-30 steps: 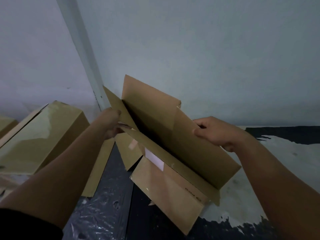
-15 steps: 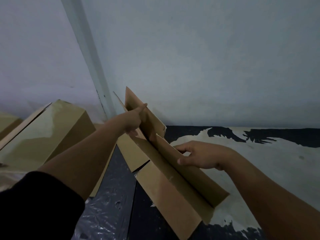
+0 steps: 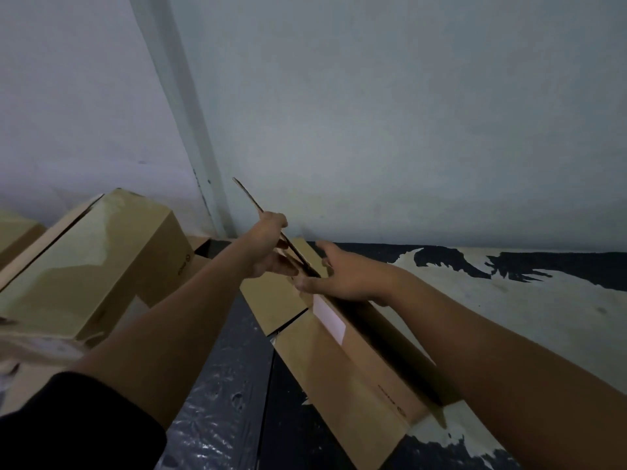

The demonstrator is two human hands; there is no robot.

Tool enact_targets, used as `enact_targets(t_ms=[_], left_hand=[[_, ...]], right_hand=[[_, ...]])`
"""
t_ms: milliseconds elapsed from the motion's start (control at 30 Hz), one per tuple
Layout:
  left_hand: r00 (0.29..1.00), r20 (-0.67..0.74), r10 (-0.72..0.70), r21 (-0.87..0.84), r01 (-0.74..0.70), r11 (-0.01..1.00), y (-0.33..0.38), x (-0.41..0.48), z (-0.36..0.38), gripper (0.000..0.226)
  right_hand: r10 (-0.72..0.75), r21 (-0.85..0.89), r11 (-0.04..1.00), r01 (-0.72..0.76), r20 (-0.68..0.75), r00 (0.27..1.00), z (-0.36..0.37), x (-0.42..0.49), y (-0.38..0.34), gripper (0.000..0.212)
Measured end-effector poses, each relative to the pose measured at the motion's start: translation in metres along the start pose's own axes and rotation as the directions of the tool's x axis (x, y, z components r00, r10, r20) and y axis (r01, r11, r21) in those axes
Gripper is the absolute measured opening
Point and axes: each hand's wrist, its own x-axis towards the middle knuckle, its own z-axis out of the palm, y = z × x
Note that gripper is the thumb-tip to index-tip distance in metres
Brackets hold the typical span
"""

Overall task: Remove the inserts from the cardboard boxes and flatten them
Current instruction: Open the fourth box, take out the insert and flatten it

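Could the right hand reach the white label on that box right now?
Probably yes: the right hand sits open on the box, right beside the label, which nothing covers.

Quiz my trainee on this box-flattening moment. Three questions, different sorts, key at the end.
1. True or false: the left grip holds a thin cardboard panel seen edge-on.
2. The white label sits on: A) the half-flattened box by the right grip; B) the closed box on the left; C) the wall.
3. Which grip has its fingers spread?

Key: 1 true; 2 A; 3 right.
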Motion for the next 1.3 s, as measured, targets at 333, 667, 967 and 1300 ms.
enact_targets(t_ms=[333, 667, 967, 1300], left_hand=[[0.995, 0.065, 0.073, 0.061, -0.077, 0.995, 0.011, -0.011, 0.009, 0.054], [0.856, -0.157, 0.493, 0.344, -0.421, 0.840, -0.005, -0.002, -0.005, 0.053], [0.627, -0.074, 0.776, 0.673, -0.542, 0.502, -0.010, -0.016, 0.028, 0.054], [0.959, 0.152, 0.240, 0.868, -0.246, 0.432, -0.124, 0.031, 0.077, 0.072]], right_hand=[[-0.028, -0.367, 0.926, -0.089, -0.304, 0.952, 0.005, 0.054, -0.003, 0.014], [-0.129, -0.088, 0.991, 0.103, -0.394, 0.910, -0.065, 0.012, -0.014, 0.028], [-0.003, 0.570, 0.761, 0.310, -0.475, 0.880, -0.052, -0.019, 0.035, 0.016], [0.379, 0.821, 0.569, 0.040, -0.306, 0.873, 0.032, -0.024, 0.168, 0.024]])
